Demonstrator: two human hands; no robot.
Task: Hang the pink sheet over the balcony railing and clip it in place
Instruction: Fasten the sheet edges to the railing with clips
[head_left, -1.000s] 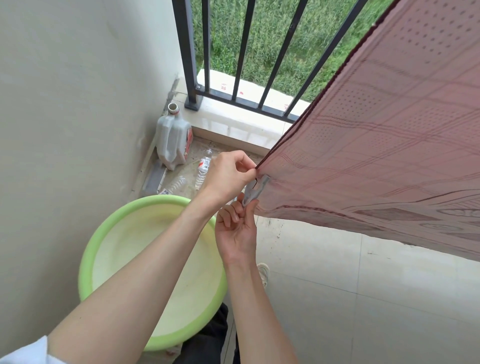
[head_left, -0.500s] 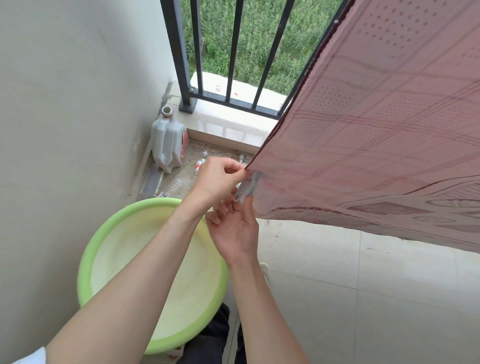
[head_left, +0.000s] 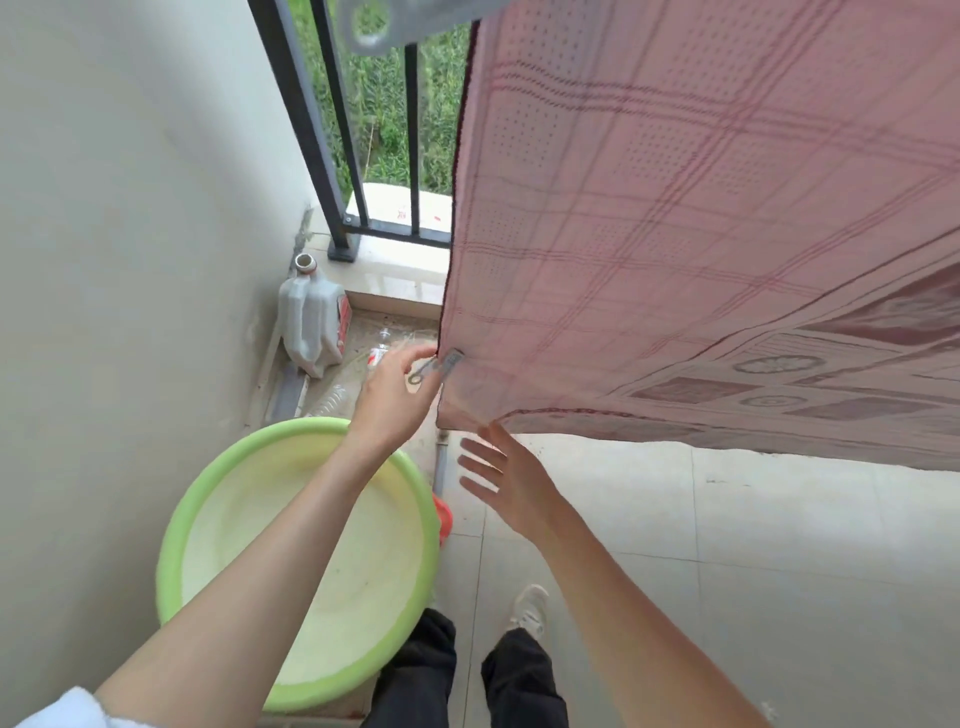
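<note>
Pink sheet (head_left: 675, 234) draped over black railing (head_left: 332, 130), lower left corner hanging free. Green basin (head_left: 171, 545) on floor by wall. White jug (head_left: 306, 322) at railing base, red label unreadable. Left hand (head_left: 389, 400) pinching clip (head_left: 439, 366) at sheet edge. Right hand (head_left: 506, 478) now withdrawn from sheet, fingers spread, empty.

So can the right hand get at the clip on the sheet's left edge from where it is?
Probably yes: the right hand is open just below the pink sheet, nothing between it and the clip, though the left hand already holds it.
</note>
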